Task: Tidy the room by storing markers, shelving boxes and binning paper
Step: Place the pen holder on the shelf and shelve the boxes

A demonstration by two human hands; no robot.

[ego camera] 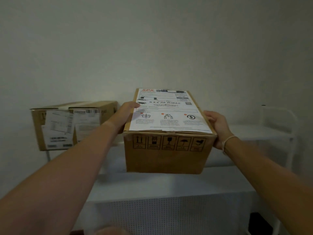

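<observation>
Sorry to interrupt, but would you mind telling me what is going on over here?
A person is holding a cardboard box with both hands, the left hand on one side and the right hand on the other, over a white shelf by the wall. Another box already sits on the shelf to the left.

Both forearms are bare, with no sleeves in view. The right hand (218,128) has a thin pale cord bracelet (228,139) around its wrist; the left hand (125,116) is unadorned.

small print on box label (166,112) blurred, unreadable.
</observation>
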